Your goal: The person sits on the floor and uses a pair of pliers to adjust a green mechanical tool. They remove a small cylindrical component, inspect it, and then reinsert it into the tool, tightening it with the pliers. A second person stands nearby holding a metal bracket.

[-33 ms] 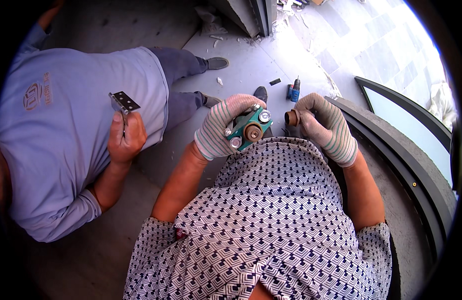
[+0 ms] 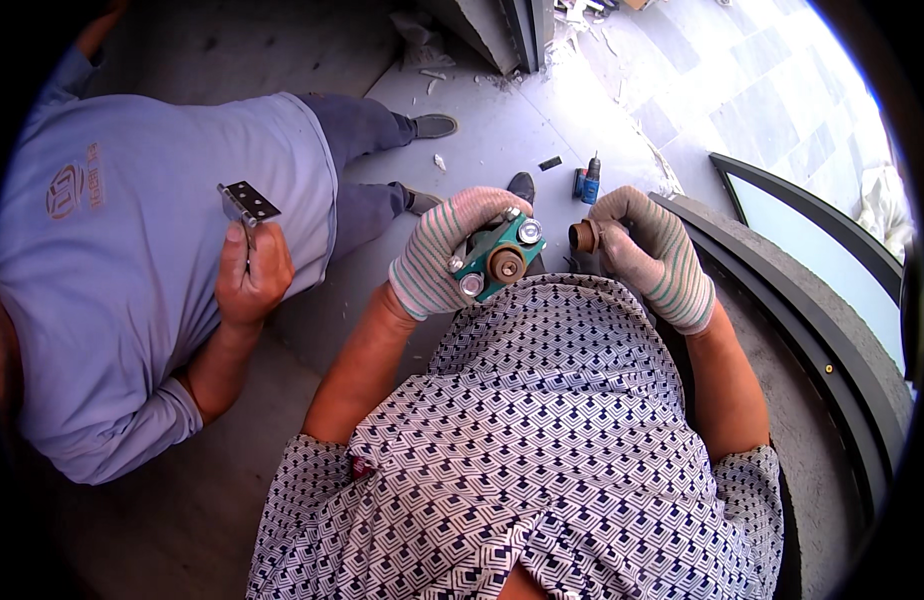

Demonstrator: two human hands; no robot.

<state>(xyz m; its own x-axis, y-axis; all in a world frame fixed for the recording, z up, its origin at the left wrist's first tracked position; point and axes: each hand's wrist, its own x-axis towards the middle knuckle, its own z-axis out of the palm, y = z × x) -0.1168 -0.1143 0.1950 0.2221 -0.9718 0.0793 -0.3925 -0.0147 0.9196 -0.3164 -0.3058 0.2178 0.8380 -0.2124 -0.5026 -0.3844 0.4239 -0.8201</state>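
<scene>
My left hand (image 2: 437, 255), in a striped knit glove, is closed around a green metal fitting (image 2: 495, 258). Shiny bolts sit at its corners, and a round brown collar with a hole in it stands out from the middle. A short gap to the right, my right hand (image 2: 662, 265), gloved alike, pinches a brown metal cylinder (image 2: 585, 237) between thumb and fingers. This cylinder's round end faces the green fitting, and the two are apart. Both parts are held in front of my patterned shirt; the palm sides of my hands are hidden.
At the left stands another person (image 2: 182, 200), whose hand (image 2: 252, 275) holds a dark metal hinge (image 2: 250, 203). On the floor ahead are a blue cordless drill (image 2: 588, 182) and a small black piece (image 2: 550, 163). A dark frame (image 2: 792, 300) curves along my right, beside scattered debris further off.
</scene>
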